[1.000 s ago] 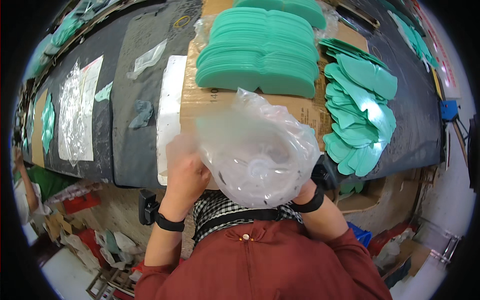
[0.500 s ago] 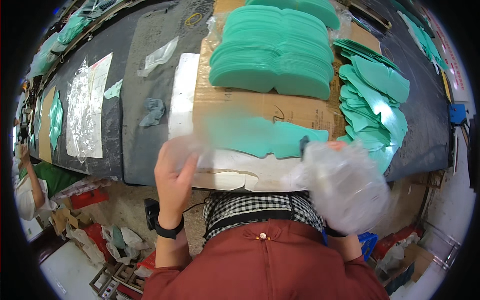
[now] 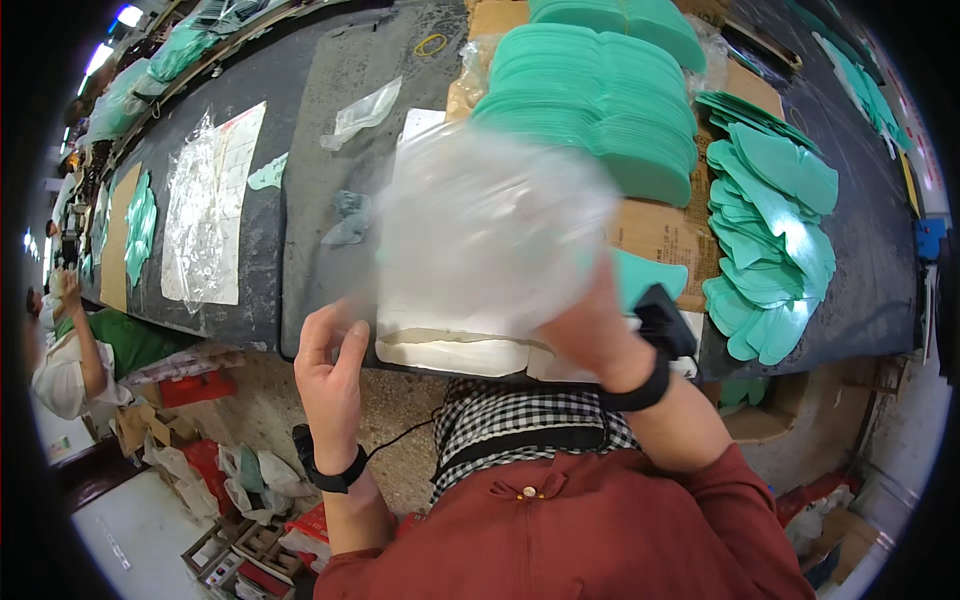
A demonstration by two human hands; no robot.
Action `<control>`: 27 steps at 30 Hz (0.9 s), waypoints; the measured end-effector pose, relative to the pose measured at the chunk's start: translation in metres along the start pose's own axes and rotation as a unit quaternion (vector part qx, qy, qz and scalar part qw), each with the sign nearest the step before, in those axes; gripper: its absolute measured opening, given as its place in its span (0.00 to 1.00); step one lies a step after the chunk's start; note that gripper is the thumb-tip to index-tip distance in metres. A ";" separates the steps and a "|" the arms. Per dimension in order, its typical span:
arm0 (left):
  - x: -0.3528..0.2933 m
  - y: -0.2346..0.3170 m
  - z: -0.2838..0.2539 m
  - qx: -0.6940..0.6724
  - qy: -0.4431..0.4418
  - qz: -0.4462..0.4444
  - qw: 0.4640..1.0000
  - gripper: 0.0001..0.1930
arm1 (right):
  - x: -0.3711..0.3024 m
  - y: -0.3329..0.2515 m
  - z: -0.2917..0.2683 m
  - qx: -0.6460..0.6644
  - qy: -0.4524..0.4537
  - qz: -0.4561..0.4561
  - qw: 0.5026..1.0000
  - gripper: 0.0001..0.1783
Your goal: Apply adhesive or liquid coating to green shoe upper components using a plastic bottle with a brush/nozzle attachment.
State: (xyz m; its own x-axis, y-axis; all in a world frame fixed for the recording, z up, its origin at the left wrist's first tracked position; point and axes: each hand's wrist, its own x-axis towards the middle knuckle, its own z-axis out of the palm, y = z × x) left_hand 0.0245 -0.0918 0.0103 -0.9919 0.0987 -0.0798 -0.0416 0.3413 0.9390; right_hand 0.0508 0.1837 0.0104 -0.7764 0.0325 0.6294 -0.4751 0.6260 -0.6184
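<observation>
My right hand (image 3: 588, 318) reaches leftward over the near part of the table, its fingers mostly hidden behind a motion-blurred clear plastic bag (image 3: 490, 230) that it grips. Under the bag lies a white board (image 3: 440, 353) along the table's front edge. At that edge, left of the bag, my left hand (image 3: 328, 365) is bent with thumb and fingers apart, and nothing shows between them. One flat green foam-like piece (image 3: 645, 278) shows partly behind my right wrist. Beyond it rises a neat stack of green pieces (image 3: 600, 100) on brown cardboard (image 3: 655, 235).
Loose green pieces (image 3: 770, 240) are heaped on the right. Toward the left lie a crumpled plastic scrap (image 3: 362, 112), a bluish scrap (image 3: 347, 218) and a plastic-covered white sheet (image 3: 215, 210). A yellow band (image 3: 430, 45) sits farther back. Another person (image 3: 85, 355) is at far left.
My right hand has swung the plastic bag from the right side to the left, over the white board and the near green piece. My left hand has moved slightly down and left.
</observation>
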 end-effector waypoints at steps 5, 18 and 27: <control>0.036 0.006 0.012 0.146 -0.033 0.104 0.983 0.17 | -0.039 0.019 -0.083 0.173 0.049 0.274 0.945 0.28; 0.058 0.045 0.041 -0.039 -0.112 -0.043 0.992 0.11 | -0.113 0.009 -0.172 0.300 0.383 0.325 0.811 0.29; 0.030 0.028 0.103 0.014 -0.162 0.046 0.986 0.10 | -0.112 0.003 -0.179 0.322 0.400 0.264 0.817 0.32</control>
State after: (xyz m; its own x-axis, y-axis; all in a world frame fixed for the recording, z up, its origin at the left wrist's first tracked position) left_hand 0.0060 0.0169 0.0001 -0.9006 0.4226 -0.1017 0.0545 0.3419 0.9381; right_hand 0.2108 0.3215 0.0220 -0.5469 0.8250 0.1420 -0.4803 -0.1703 -0.8604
